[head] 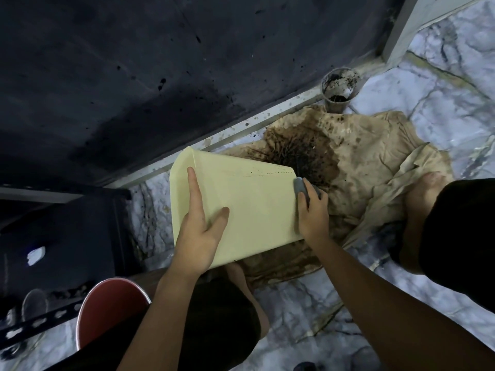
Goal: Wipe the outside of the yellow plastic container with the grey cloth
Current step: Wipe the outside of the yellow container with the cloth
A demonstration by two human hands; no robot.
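Head view, nearest first: my left hand lies flat on the upturned face of the yellow plastic container, fingers straight and spread, thumb out to the right, pressing rather than gripping. The container is tipped on its side, held off the floor just ahead of my knees, with its far corner over the stain. Just right of that hand, my right hand curls round the grey cloth and presses it to the container's right edge near the upper corner. A line of small dark specks runs along the top edge, left of the cloth. Beyond both hands lies a stained brown sheet with a dark wet patch, and farther still a soiled cup stands by the wall.

Risks as I judge them: the left hand has only a flat press, so a firm stroke could slide or spin the container into the wet patch. The bunched cloth could also drag grit and smear the specks instead of lifting them.
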